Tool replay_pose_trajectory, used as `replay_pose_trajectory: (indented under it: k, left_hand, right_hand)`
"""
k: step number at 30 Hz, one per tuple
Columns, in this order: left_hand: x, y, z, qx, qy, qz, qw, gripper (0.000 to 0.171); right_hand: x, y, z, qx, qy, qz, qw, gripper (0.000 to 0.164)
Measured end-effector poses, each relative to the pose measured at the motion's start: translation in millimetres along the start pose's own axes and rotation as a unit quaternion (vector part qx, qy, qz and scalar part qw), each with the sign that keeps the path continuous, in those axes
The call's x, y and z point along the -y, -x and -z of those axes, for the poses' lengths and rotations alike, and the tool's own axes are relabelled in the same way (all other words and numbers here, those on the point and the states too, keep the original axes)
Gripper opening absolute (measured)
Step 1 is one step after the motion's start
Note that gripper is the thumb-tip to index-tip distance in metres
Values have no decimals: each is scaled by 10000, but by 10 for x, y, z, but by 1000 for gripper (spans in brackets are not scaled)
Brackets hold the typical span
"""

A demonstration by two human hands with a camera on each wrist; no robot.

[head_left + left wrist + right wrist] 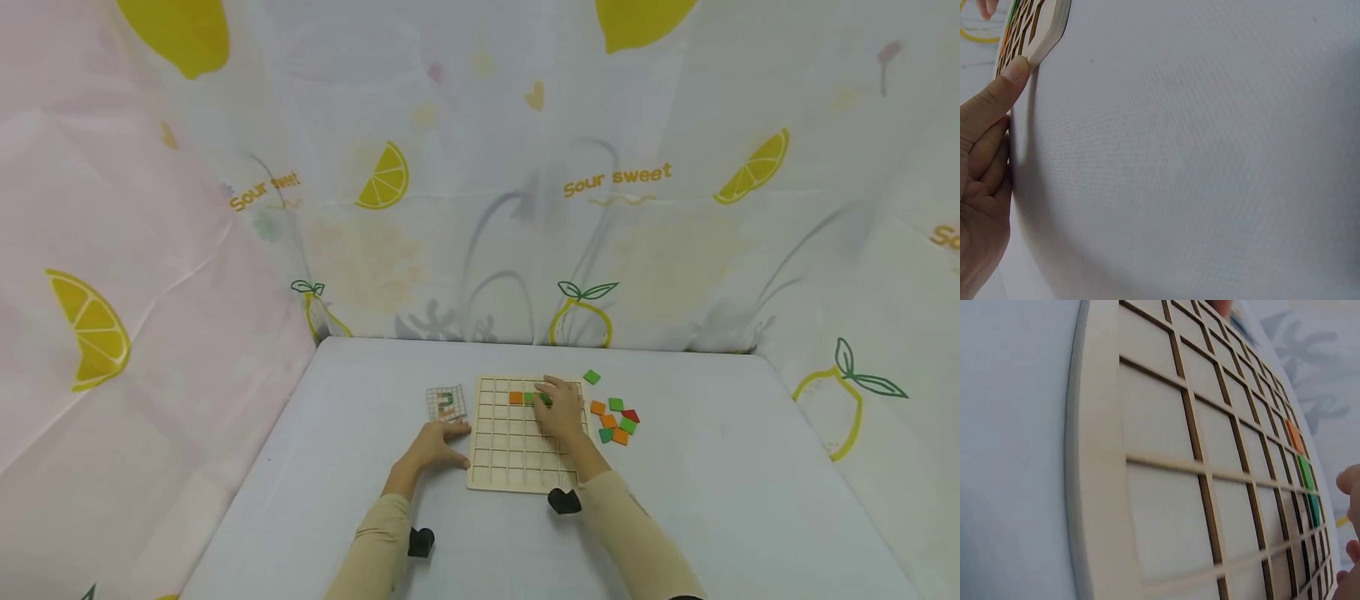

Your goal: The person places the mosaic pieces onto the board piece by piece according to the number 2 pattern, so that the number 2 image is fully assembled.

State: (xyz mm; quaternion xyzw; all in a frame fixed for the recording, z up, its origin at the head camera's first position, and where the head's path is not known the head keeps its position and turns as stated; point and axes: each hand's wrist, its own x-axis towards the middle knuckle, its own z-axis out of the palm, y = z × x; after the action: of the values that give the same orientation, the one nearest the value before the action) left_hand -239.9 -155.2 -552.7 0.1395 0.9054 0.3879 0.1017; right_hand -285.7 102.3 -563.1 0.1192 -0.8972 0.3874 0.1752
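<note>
A wooden grid board (pixel 495 458) lies on the white table. Along one of its far rows sit an orange square tile (pixel 516 398), a light green tile (pixel 528 398) and a darker green tile (pixel 1315 509). My right hand (pixel 561 408) is over the far right of the board, fingertips by the darker green tile; that tile lies in its cell in the right wrist view. With thumb and forefinger spread apart, my left hand (pixel 433 446) touches the board's left edge. The left thumb (pixel 1015 70) rests at the board's rim.
Left of the board lies a small pattern card (pixel 446 403). Several loose tiles are to its right: orange (pixel 597 407), green (pixel 616 404), red (pixel 632 416) and teal (pixel 606 435). Another green tile (pixel 592 377) lies farther back. A lemon-print curtain (pixel 480 250) stands behind the table.
</note>
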Motion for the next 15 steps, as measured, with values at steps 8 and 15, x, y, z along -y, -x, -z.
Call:
replay_pose_trajectory:
  k: [8,15]
  left_hand:
    - [-5,4,-3,-34,47,41,10000,65]
    - [-22,9,2,-25,-28,116,9999,65]
  right_hand:
    - [-380,174,551,-621,54,-1137,9916,28]
    - [-639,311,891,-796,372,-1881,9782,35]
